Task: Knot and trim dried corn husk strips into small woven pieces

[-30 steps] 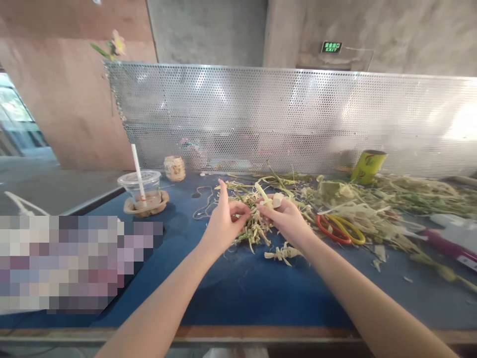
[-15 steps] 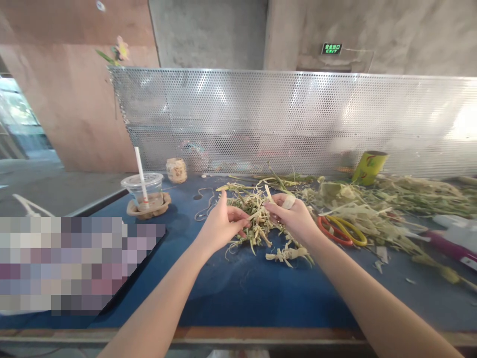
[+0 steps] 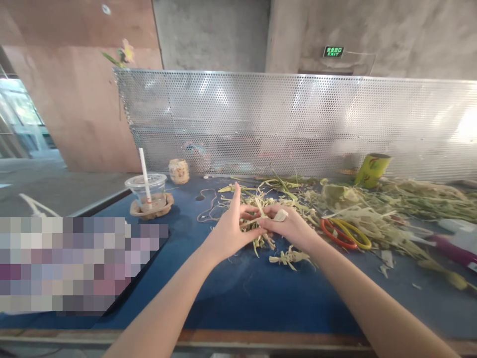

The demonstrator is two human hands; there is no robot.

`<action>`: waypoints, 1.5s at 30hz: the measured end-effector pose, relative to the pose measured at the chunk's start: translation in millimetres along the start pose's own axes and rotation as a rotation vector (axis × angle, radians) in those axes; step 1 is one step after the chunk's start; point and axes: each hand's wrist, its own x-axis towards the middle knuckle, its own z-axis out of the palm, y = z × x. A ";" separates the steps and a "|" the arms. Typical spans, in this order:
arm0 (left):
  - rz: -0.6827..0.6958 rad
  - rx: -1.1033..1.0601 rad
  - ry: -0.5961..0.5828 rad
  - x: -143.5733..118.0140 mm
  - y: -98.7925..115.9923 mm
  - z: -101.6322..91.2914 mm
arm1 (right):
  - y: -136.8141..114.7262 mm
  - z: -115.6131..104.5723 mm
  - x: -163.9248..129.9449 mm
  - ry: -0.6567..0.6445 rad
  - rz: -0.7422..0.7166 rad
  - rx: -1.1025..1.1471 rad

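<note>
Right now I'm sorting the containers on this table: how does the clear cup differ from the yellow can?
The clear cup stands upright at the left with a white straw in it; the yellow can leans tilted at the far right. The cup is see-through, the can opaque and printed. The cup sits in a brown holder; the can among dry stalks. Both rest on the blue table.

One sign can be read: a small green exit sign on the grey concrete wall, high behind the perforated metal screen, with the word "EXIT" in its lower line (the characters above it are too small to make out). The yellow-green can on the table's far side carries a printed design that cannot be read.
</note>
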 end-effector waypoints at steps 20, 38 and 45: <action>-0.091 -0.195 0.173 0.0 9.9 -1.2 | -2.8 -4.1 -0.5 0.005 -0.150 0.100; 0.021 -0.139 0.152 -3.4 15.0 -0.5 | 1.8 14.2 -0.9 -0.036 -0.103 0.214; 0.011 -0.084 0.103 -5.2 14.7 -3.4 | 5.0 5.2 -1.5 -0.108 -0.063 0.248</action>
